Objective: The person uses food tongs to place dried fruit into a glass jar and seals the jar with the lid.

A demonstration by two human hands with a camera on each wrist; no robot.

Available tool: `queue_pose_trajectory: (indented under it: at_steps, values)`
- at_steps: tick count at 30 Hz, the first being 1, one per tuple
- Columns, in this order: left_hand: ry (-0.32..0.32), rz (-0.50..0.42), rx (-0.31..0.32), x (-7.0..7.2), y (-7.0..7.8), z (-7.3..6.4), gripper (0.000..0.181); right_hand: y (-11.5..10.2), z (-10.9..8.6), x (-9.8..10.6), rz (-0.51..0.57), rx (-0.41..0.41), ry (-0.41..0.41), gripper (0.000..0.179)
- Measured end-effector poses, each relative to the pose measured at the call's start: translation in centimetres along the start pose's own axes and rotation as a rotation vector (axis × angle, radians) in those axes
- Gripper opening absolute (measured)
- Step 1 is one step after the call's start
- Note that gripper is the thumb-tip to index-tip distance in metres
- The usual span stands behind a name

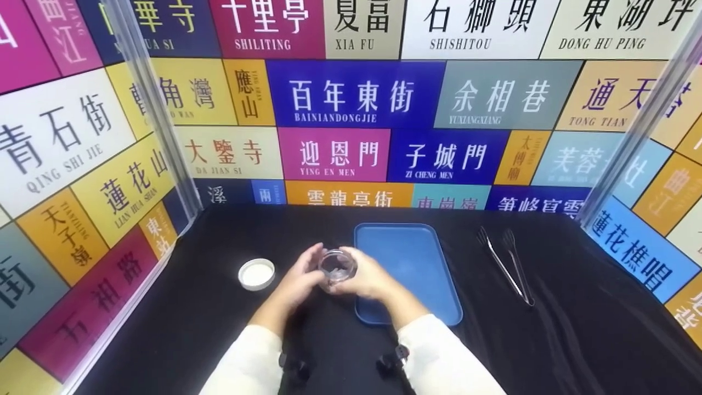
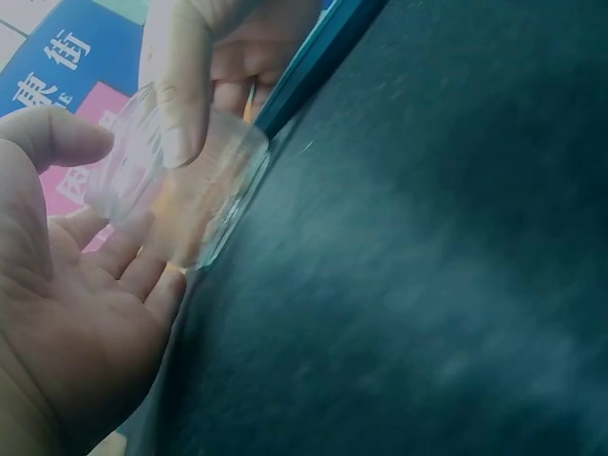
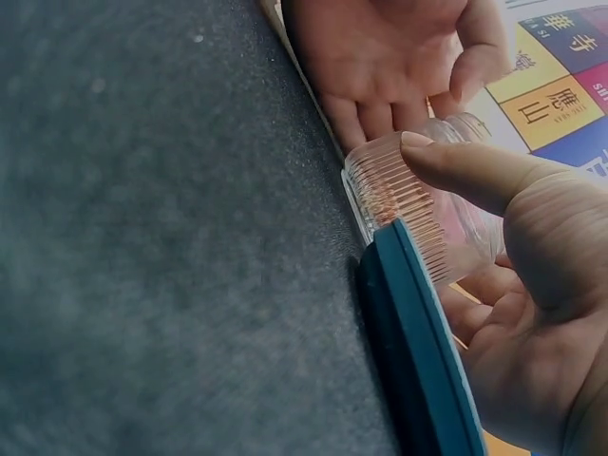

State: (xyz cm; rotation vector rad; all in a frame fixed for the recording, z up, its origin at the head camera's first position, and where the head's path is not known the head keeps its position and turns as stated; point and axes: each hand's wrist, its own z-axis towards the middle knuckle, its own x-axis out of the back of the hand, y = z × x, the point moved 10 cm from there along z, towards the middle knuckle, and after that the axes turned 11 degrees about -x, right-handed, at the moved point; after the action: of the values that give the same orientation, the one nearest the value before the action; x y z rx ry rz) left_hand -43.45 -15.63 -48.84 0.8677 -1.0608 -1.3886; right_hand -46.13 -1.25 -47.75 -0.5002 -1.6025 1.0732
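Note:
A clear ribbed jar [image 1: 336, 267] with an uncovered mouth stands on the black cloth, beside the left edge of the blue tray [image 1: 406, 269]. My right hand [image 1: 364, 274] grips it, the thumb [image 3: 465, 169] along its ribbed side and the fingers behind. My left hand [image 1: 301, 277] is at the jar's other side. Its loosely extended fingers [image 2: 123, 261] touch the wall, and the palm stays apart from it. The left thumb lies close to the rim. Whether anything lies inside the jar I cannot tell.
A round white lid [image 1: 256, 274] lies to the left of my hands. Metal tongs [image 1: 507, 266] rest to the right of the tray, their arms spread. Panels printed with place names [image 1: 356, 93] wall in the table at the back and sides.

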Motion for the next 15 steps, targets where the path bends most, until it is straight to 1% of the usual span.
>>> queue_pose_trajectory:
  at_steps: [4, 7, 12, 15]
  values:
    - [0.058, 0.029, -0.028, 1.7, 0.4, 0.4, 0.088, 0.0, 0.0, 0.0, 0.01, 0.01, -0.001, 0.093]
    - [0.099, 0.076, -0.04, 3.2, 0.6, 0.5, 0.087, 0.0, -0.1, 0.0, 0.013, 0.008, -0.004, 0.091]
    - [0.148, 0.149, -0.059, 5.7, 0.8, 0.6, 0.084, 0.1, -0.2, 0.1, 0.013, -0.009, 0.0, 0.091]
    - [0.176, 0.215, -0.067, 7.2, 0.9, 0.4, 0.085, 0.2, -0.2, 0.0, 0.014, -0.012, 0.0, 0.091]
